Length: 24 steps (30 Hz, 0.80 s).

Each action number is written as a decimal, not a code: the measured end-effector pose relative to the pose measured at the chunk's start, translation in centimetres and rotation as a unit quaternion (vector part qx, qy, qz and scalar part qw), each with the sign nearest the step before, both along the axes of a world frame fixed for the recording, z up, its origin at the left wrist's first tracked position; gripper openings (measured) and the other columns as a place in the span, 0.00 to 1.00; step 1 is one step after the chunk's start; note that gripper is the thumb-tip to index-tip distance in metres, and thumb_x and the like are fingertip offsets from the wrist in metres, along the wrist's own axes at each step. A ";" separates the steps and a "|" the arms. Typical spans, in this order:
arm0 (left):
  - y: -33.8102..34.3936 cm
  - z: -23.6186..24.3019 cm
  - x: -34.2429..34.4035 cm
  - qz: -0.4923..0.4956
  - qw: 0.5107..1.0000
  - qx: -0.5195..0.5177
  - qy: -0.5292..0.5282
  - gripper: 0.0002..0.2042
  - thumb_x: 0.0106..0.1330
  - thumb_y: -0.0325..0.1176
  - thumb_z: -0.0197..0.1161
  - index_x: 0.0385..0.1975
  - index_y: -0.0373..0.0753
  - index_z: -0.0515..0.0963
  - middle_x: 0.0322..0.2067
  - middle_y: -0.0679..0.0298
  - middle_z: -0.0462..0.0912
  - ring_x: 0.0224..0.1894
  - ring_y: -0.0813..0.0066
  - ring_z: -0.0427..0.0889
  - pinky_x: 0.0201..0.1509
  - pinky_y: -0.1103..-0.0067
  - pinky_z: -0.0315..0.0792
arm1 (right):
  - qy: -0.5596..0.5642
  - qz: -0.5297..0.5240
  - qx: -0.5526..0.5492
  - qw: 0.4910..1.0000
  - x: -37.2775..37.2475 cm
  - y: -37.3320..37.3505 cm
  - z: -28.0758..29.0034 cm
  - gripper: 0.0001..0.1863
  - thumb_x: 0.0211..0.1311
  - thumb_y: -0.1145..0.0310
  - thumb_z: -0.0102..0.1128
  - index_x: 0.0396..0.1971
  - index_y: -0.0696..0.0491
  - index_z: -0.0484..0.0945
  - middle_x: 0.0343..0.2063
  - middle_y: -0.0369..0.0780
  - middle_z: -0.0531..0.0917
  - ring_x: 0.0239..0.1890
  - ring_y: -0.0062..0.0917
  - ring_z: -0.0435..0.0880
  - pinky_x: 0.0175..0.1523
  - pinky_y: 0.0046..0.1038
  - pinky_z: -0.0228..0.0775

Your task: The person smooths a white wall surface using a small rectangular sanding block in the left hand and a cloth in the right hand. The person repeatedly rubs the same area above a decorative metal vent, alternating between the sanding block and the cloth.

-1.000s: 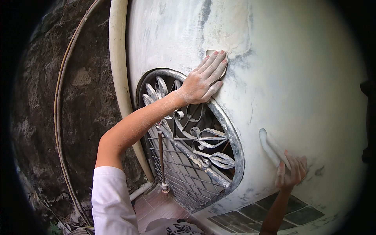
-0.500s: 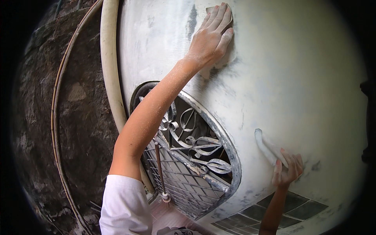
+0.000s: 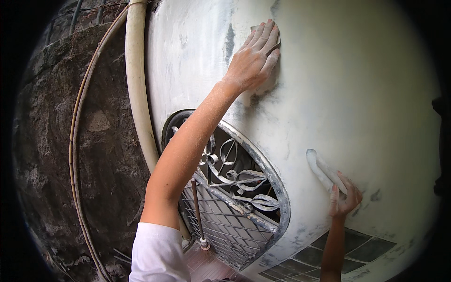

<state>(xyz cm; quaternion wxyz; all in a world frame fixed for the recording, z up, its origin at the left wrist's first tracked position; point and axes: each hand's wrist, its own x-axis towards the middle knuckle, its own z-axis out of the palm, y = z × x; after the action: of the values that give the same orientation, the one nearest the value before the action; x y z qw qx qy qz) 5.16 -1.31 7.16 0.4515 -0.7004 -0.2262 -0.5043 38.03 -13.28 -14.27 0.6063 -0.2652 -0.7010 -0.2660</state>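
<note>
My left hand, white with dust, lies with its fingers stretched over a thin greyish sheet, apparently sandpaper. It presses the sheet against the pale wall, above an arched opening. Lower and to the right, my right hand grips a curled, dusty white-grey sheet between thumb and fingers, close to the wall. That sheet also looks like sandpaper, but its face is hidden. Dark patches mark the wall near both hands.
Below my left arm is the arched opening with a scrolled metal grille and a lattice. A brown pole stands by it. At left are a pale pipe, a thin cable and a rough stone wall. Dark tiles lie low right.
The view has shifted, so the left arm and opening appear slightly lower. The left hand stays on its sheet. The right hand and its curled sheet sit slightly higher in the picture.
</note>
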 end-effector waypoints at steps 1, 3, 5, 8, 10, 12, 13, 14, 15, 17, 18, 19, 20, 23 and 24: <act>0.7 1.5 0.1 0.014 1.000 0.001 -0.024 0.27 0.74 0.40 0.39 0.70 0.32 0.54 0.72 0.48 0.51 0.74 0.52 0.50 0.77 0.67 0.48 | 0.007 -0.008 -0.006 1.000 0.0 -0.1 0.0 0.15 0.51 0.72 0.58 0.39 0.64 0.81 0.36 0.50 0.86 0.36 0.40 0.86 0.47 0.34 0.76; 2.0 5.1 0.2 -0.023 0.998 -0.021 -0.054 0.28 0.73 0.38 0.40 0.69 0.29 0.55 0.71 0.41 0.49 0.74 0.46 0.48 0.77 0.64 0.45 | 0.018 0.022 -0.021 0.999 0.1 -0.3 -0.1 0.15 0.51 0.73 0.58 0.39 0.64 0.82 0.36 0.50 0.86 0.37 0.40 0.86 0.47 0.34 0.76; 2.8 9.1 0.3 -0.014 0.996 -0.029 -0.087 0.27 0.72 0.37 0.40 0.67 0.26 0.56 0.70 0.37 0.49 0.74 0.42 0.46 0.77 0.63 0.44 | 0.006 0.009 -0.031 0.999 0.4 -0.4 0.0 0.16 0.51 0.73 0.58 0.40 0.63 0.82 0.36 0.50 0.86 0.37 0.40 0.86 0.47 0.33 0.76; 3.1 13.8 0.3 0.167 0.982 0.044 -0.079 0.26 0.73 0.38 0.39 0.65 0.25 0.59 0.70 0.37 0.50 0.73 0.43 0.47 0.77 0.66 0.44 | -0.006 0.020 -0.046 0.999 1.1 -0.7 0.4 0.16 0.50 0.73 0.59 0.40 0.62 0.82 0.36 0.49 0.87 0.37 0.39 0.87 0.47 0.33 0.76; 3.2 13.8 0.5 0.143 0.984 0.036 -0.100 0.26 0.73 0.38 0.39 0.66 0.27 0.58 0.70 0.41 0.51 0.74 0.46 0.48 0.77 0.67 0.46 | -0.025 0.028 -0.065 0.997 1.6 -1.1 0.7 0.16 0.49 0.73 0.59 0.39 0.61 0.82 0.36 0.49 0.87 0.37 0.39 0.87 0.47 0.32 0.76; 2.8 11.0 1.1 -0.055 0.986 -0.027 -0.158 0.27 0.74 0.39 0.39 0.70 0.32 0.54 0.72 0.48 0.51 0.74 0.50 0.48 0.76 0.67 0.48 | -0.050 0.053 -0.078 0.994 2.0 -1.5 1.1 0.16 0.48 0.74 0.59 0.39 0.60 0.82 0.36 0.48 0.87 0.37 0.39 0.87 0.47 0.32 0.76; 2.3 9.1 1.3 -0.050 0.987 -0.033 -0.147 0.28 0.74 0.38 0.39 0.70 0.32 0.53 0.72 0.48 0.50 0.74 0.50 0.48 0.76 0.66 0.47 | -0.058 0.065 -0.095 0.992 2.1 -1.7 1.3 0.15 0.47 0.74 0.59 0.38 0.60 0.82 0.36 0.48 0.87 0.36 0.39 0.87 0.45 0.33 0.76; 1.7 7.0 1.4 -0.048 0.992 0.000 -0.120 0.28 0.73 0.38 0.39 0.71 0.32 0.52 0.72 0.48 0.49 0.75 0.49 0.47 0.76 0.65 0.47 | -0.065 0.067 -0.090 0.992 2.1 -1.6 1.5 0.15 0.47 0.74 0.59 0.38 0.60 0.82 0.36 0.48 0.87 0.35 0.39 0.87 0.44 0.33 0.77; 1.1 4.5 1.9 -0.025 0.990 -0.040 -0.131 0.28 0.73 0.38 0.39 0.71 0.32 0.51 0.73 0.48 0.48 0.75 0.49 0.46 0.76 0.64 0.46 | -0.068 0.082 -0.087 0.991 2.0 -1.6 1.6 0.15 0.47 0.75 0.59 0.38 0.60 0.82 0.36 0.48 0.87 0.34 0.39 0.87 0.43 0.33 0.77; -0.7 -0.2 3.0 -0.011 0.990 -0.068 -0.126 0.29 0.74 0.38 0.40 0.72 0.32 0.49 0.73 0.48 0.45 0.75 0.48 0.43 0.77 0.63 0.44 | -0.054 0.125 -0.086 0.987 1.7 -1.6 1.8 0.15 0.48 0.74 0.59 0.38 0.61 0.82 0.34 0.48 0.87 0.31 0.40 0.87 0.41 0.32 0.77; -1.7 -2.2 3.6 -0.016 0.986 -0.098 -0.133 0.29 0.74 0.38 0.40 0.72 0.32 0.48 0.74 0.48 0.44 0.75 0.48 0.42 0.77 0.62 0.43 | -0.050 0.122 -0.076 0.988 1.5 -1.6 1.9 0.16 0.48 0.74 0.59 0.39 0.61 0.82 0.34 0.48 0.87 0.31 0.40 0.87 0.41 0.32 0.77; -2.5 -3.7 4.2 -0.008 0.986 -0.113 -0.124 0.29 0.74 0.38 0.40 0.72 0.32 0.47 0.74 0.48 0.43 0.76 0.48 0.41 0.77 0.62 0.42 | -0.039 0.123 -0.076 0.989 1.4 -1.7 1.9 0.16 0.48 0.74 0.59 0.39 0.61 0.82 0.33 0.48 0.86 0.31 0.40 0.87 0.41 0.31 0.77; -3.1 -4.6 4.5 0.014 0.978 -0.162 -0.133 0.29 0.75 0.38 0.40 0.72 0.32 0.47 0.74 0.48 0.42 0.76 0.48 0.40 0.77 0.63 0.42 | -0.031 0.126 -0.087 0.988 1.3 -1.8 1.9 0.16 0.48 0.73 0.59 0.39 0.61 0.82 0.33 0.48 0.86 0.32 0.39 0.87 0.41 0.31 0.77; -3.3 -3.8 4.6 0.001 0.985 -0.135 -0.112 0.30 0.75 0.39 0.40 0.72 0.31 0.45 0.74 0.48 0.40 0.76 0.47 0.39 0.77 0.63 0.41 | 0.000 0.155 -0.140 0.978 1.5 -2.1 1.9 0.16 0.49 0.73 0.58 0.39 0.61 0.82 0.32 0.48 0.86 0.32 0.39 0.87 0.41 0.32 0.77; -3.1 -2.5 4.4 0.000 0.984 -0.138 -0.111 0.30 0.75 0.39 0.40 0.72 0.31 0.45 0.74 0.48 0.40 0.76 0.47 0.39 0.77 0.63 0.40 | -0.004 0.154 -0.132 0.979 1.6 -2.2 2.0 0.16 0.49 0.73 0.58 0.39 0.61 0.82 0.32 0.47 0.86 0.32 0.39 0.87 0.41 0.32 0.77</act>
<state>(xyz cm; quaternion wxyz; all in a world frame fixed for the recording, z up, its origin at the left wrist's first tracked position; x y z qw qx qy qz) 9.59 -4.42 4.64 0.3227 -0.6954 -0.3424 -0.5432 39.63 -15.46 -12.28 0.5966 -0.2304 -0.7651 -0.0754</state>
